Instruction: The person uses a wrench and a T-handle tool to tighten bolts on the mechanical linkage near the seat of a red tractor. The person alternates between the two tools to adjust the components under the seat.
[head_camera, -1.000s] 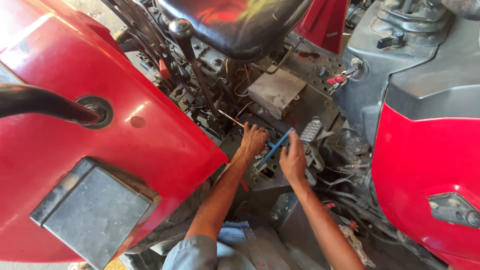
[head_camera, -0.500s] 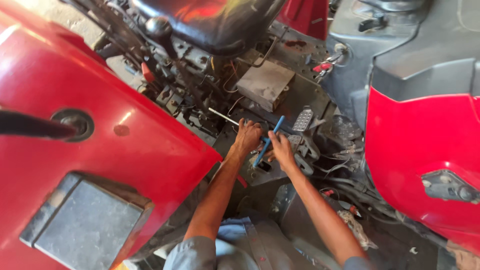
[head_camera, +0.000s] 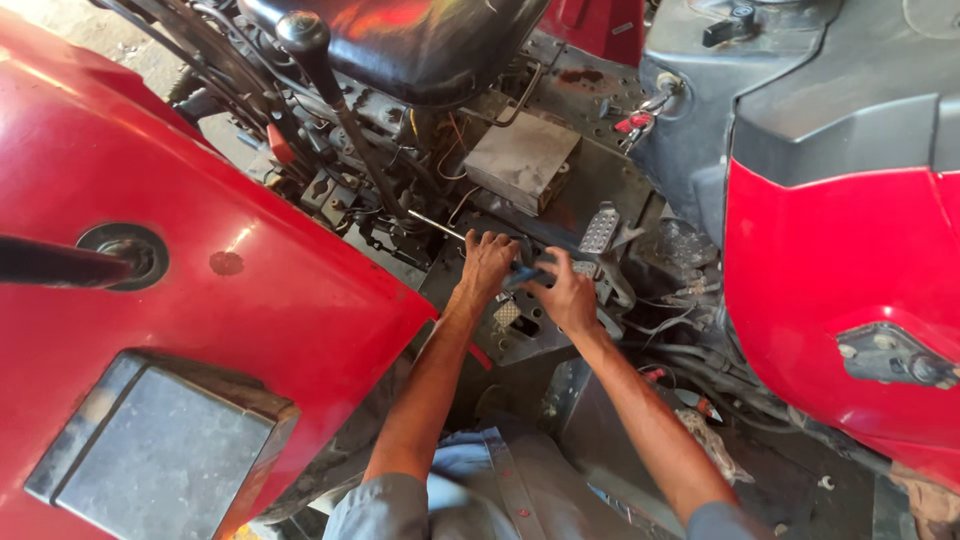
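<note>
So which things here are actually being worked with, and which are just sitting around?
In use:
left hand and right hand, both on the blue-handled tool
floor plate beneath them

Just around:
red fender
black seat
knobbed lever
grey box
metal pedal
rag

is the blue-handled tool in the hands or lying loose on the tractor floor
In the hands. The blue-handled tool runs between the left hand and the right hand, both closed on it over the dark floor plate.
</note>
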